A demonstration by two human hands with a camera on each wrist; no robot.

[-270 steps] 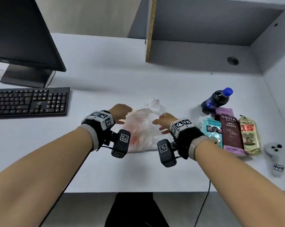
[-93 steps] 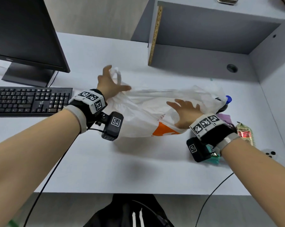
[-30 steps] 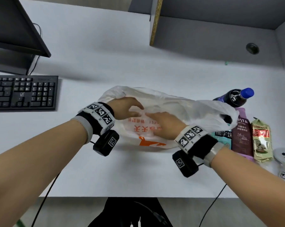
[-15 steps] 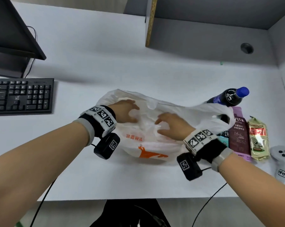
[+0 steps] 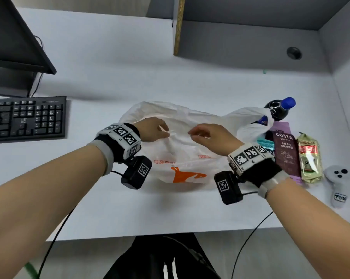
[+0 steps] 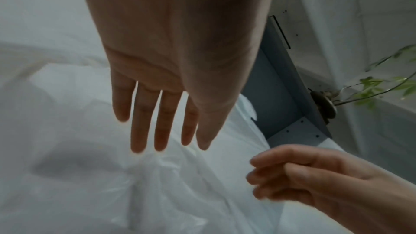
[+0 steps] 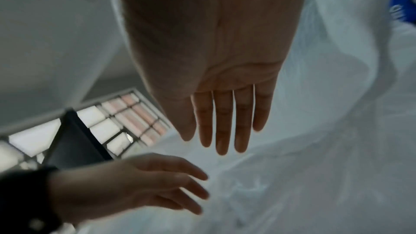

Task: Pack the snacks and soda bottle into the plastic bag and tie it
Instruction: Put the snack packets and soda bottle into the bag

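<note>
A white plastic bag point(image 5: 182, 158) with an orange logo lies crumpled on the desk. My left hand point(image 5: 156, 130) and right hand point(image 5: 204, 134) hover over its upper middle, a short gap apart. In the wrist views the left hand's fingers point(image 6: 162, 131) and the right hand's fingers point(image 7: 223, 131) are straight, with their tips just above the plastic point(image 6: 180, 193) and nothing held. The dark soda bottle point(image 5: 278, 109) with a blue cap lies at the right, partly under the bag's right end. Teal point(image 5: 267, 144), purple point(image 5: 285, 150) and gold point(image 5: 308, 158) snack packs lie beside it.
A black keyboard point(image 5: 27, 117) and a monitor point(image 5: 15, 37) stand at the left. A grey shelf partition point(image 5: 179, 27) rises at the back. A white controller point(image 5: 338, 184) lies at the far right, near the desk's front edge. Cables hang off the front edge.
Both hands have lifted from the bag's middle towards its upper part and moved slightly apart. The bag's right end now lies over the bottle.
</note>
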